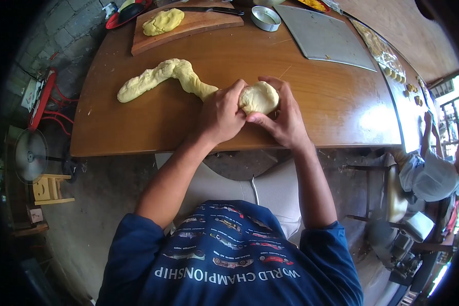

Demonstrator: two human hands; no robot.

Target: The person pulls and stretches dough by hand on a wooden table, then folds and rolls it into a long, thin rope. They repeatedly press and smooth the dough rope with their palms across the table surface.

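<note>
A long, pale yellow rope of dough (163,71) lies bent across the wooden table (153,122). Its right end runs into my left hand (224,115), whose fingers are wrapped round it. On the other side of that hand bulges a rounded lump of dough (260,97). My right hand (286,115) cups this lump from the right, with the thumb along its lower edge and the fingers behind it. Whether lump and rope are joined is hidden inside my left hand. Both hands are near the table's front edge, just above its surface.
Behind the rope stands a wooden board (204,23) bearing a yellow dough piece (163,22) and a knife (209,9). A round metal tin (265,19) and a flat metal tray (326,38) lie farther back. Another person (431,171) sits at right; a fan (30,155) stands left.
</note>
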